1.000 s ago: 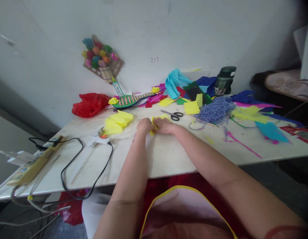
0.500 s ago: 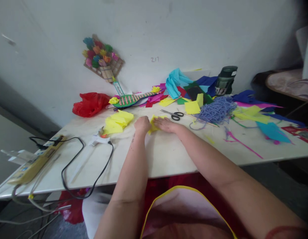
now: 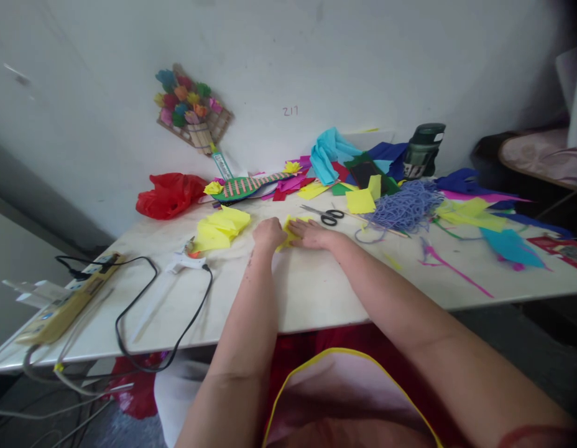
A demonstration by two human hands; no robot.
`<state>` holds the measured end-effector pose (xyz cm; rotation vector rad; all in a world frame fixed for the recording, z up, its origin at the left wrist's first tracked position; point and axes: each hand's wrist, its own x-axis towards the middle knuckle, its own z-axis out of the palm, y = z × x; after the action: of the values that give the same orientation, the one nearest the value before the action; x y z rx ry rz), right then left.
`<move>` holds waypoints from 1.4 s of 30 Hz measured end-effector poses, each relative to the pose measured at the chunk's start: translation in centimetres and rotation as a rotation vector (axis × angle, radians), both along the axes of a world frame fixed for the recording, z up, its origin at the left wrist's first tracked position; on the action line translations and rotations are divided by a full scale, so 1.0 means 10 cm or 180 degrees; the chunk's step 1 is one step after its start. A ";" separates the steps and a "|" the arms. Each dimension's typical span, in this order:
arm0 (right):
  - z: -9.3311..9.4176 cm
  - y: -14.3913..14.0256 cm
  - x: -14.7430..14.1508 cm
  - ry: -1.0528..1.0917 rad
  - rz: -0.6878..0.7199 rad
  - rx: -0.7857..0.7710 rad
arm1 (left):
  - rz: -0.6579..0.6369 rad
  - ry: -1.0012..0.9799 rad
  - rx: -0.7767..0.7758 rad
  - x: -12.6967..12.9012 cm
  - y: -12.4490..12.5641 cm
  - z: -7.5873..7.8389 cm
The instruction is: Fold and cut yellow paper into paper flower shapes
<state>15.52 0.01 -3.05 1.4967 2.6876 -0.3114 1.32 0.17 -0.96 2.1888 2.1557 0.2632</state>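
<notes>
A small piece of yellow crepe paper (image 3: 287,225) lies on the white table between my hands, partly covered by them. My left hand (image 3: 268,234) is closed at its left edge, with the fingertips mostly hidden. Flat on the paper's right part rests my right hand (image 3: 311,234), fingers stretched out. Just beyond it are scissors (image 3: 329,216) with black handles. More folded yellow paper (image 3: 221,228) lies to the left of my left hand.
A white glue gun (image 3: 188,264) with its black cord and a power strip (image 3: 71,298) occupy the left side. At the back are a red plastic bag (image 3: 170,196) and a green lute-shaped craft (image 3: 244,186). Purple yarn (image 3: 405,205), coloured paper and a dark bottle (image 3: 423,151) stand right.
My left hand has shifted very slightly to the right. The right hand stays flat on the yellow paper, and the other things are unmoved.
</notes>
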 end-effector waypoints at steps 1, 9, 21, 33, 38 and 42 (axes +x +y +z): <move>0.00 0.00 0.00 -0.0015 0.0000 0.0003 | -0.0007 -0.0011 0.0002 0.01 0.00 0.00; 0.00 -0.02 -0.01 0.0028 0.0038 0.0110 | -0.0188 -0.0015 0.0045 0.07 -0.02 -0.03; -0.02 -0.01 0.01 0.0175 -0.0214 0.0151 | -0.0374 -0.0037 -0.0069 0.12 -0.05 0.00; 0.00 0.06 0.12 0.0604 -0.0330 0.0026 | -0.0495 -0.0143 -0.0104 0.08 -0.02 -0.05; 0.02 0.13 0.16 0.0743 -0.0151 -0.0235 | -0.0442 -0.0201 -0.0141 0.07 -0.02 -0.04; 0.02 0.11 0.11 0.0587 -0.0217 -0.0090 | -0.0397 -0.0146 -0.0189 0.07 -0.02 -0.04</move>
<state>16.65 1.13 -2.80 1.6296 2.7595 -0.5129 1.98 -0.01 -1.32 2.2501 1.9679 0.2369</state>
